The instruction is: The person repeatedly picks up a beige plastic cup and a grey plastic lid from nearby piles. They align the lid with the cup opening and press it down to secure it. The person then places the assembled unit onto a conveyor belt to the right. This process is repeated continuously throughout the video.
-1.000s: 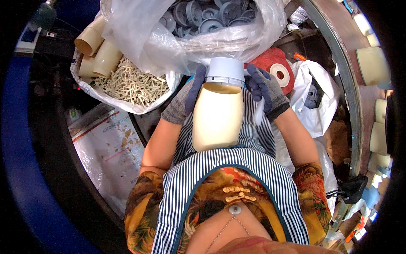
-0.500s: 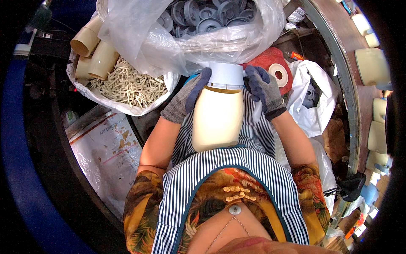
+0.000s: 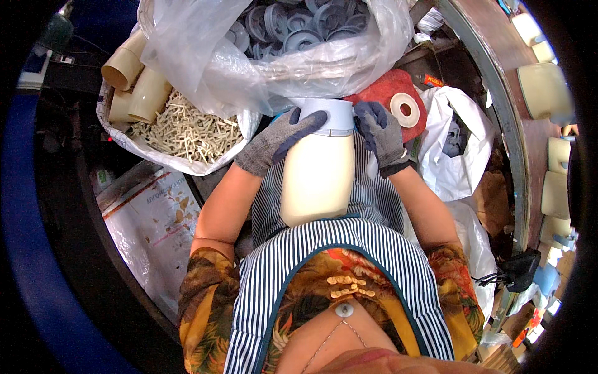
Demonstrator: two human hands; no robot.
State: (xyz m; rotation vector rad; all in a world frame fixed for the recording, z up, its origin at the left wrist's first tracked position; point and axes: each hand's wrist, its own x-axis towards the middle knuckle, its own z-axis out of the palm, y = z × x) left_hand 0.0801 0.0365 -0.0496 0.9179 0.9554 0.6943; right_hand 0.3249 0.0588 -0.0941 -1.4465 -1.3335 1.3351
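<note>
A cream plastic jug body (image 3: pixel 317 177) rests in my lap against the striped apron, its top pointing away from me. On that top sits a pale blue-grey collar (image 3: pixel 330 116) with a pointed lip at its left; a narrow slotted band shows where it meets the body. My left hand (image 3: pixel 277 138), in a grey knit glove with a dark coated palm, is closed round the collar's left side, thumb across its front. Gloved alike, my right hand (image 3: pixel 380 134) has its fingers curled together just beside the collar's right edge. Whatever those fingers may hold is hidden.
Ahead stands a plastic-lined sack (image 3: pixel 249 87) of grey rings. At the left, another sack (image 3: pixel 193 165) holds small beige sticks and cream cylinders. To the right lie a red pad (image 3: pixel 381 93) bearing a cream ring (image 3: pixel 405 109), a white bag (image 3: pixel 458 177), and a bench edge (image 3: pixel 523 156) with cream jugs.
The collar has turned so that its lip shows at the left. My left thumb has moved across its front, and my right fingers have curled in closer together.
</note>
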